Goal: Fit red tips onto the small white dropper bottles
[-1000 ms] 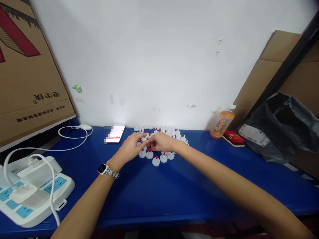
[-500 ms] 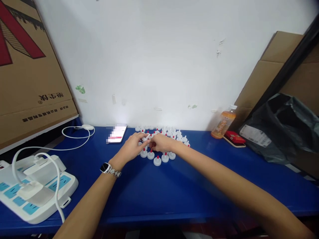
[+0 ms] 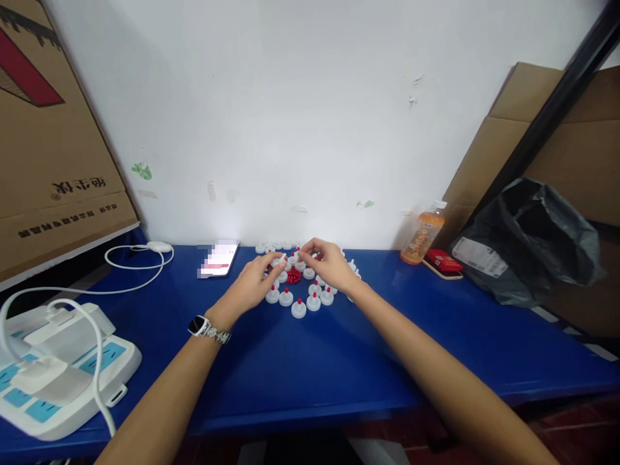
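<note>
Your left hand (image 3: 249, 282) pinches a white cap (image 3: 278, 261) between thumb and fingers, just above the blue table (image 3: 290, 368). Your right hand (image 3: 329, 265) is close beside it, its thumb and index fingertip drawn near each other; whether a small piece sits between them, you cannot tell from here. Just below and between both hands lies a heap of small red tips (image 3: 293, 276), ringed by more white caps. Nearest you, a row of upright capped pieces (image 3: 299, 309) stands on the table, each with a red point on top. Further pieces spread behind your right hand toward the wall (image 3: 310, 116). A phone (image 3: 225, 261) lies left of your hands, and an orange drink bottle (image 3: 423, 237) stands well apart on the right.
</note>
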The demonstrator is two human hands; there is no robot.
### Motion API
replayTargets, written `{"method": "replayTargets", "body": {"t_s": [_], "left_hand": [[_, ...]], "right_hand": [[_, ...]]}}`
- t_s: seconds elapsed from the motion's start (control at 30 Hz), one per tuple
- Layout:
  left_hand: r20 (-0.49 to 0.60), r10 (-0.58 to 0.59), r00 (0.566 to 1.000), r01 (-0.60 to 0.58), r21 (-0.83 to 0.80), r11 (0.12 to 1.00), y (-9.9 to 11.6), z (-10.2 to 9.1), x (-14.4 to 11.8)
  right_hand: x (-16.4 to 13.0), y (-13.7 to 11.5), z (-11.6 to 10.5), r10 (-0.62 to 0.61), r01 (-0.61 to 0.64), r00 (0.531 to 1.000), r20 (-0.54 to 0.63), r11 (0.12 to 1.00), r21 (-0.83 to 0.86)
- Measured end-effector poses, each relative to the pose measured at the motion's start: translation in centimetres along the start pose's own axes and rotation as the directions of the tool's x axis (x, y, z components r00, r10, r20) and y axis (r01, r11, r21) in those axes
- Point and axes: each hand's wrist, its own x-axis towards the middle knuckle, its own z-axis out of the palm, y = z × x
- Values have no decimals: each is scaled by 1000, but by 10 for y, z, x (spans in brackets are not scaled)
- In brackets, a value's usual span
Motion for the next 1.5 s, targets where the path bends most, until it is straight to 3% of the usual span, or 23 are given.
{"method": "replayTargets", "body": {"t_s": [0.1,0.23,0.5,0.73,0.9,1.13,1.23,1.33,1.43,1.5], "left_hand": [[26,17,1000,-16,-51,999,5,5,0],[68,9,998,-4,-78,997,9,10,-1],[53,87,995,-87,2,996,8,21,-3],[18,172,985,-173,127,977,19,17,-5],[-10,195,981,-191,157,969,22,20,-5],[-50,199,979,-198,15,980,23,25,-5],[-50,171,984,-171,4,985,22,25,-5],[-69,121,990,-119,31,992,14,24,-3],[-106,71,992,-67,41,997,1,16,1],[-83,58,995,-54,54,997,-7,7,1]], "right_hand": [[-7,4,12,121,-73,979,-163,960,271],[-8,8,35,228,-73,944,-238,849,523],[-9,-2,48,312,-65,905,-288,772,632],[-9,-9,48,363,-27,881,-304,679,733],[-10,-13,53,354,-4,872,-337,695,719],[-15,-21,53,261,72,874,-410,766,639],[-13,-18,46,224,59,906,-360,774,631],[-2,-7,34,165,4,959,-231,807,590],[22,11,20,96,15,969,-229,898,439],[45,25,15,45,22,962,-268,970,241]]}}
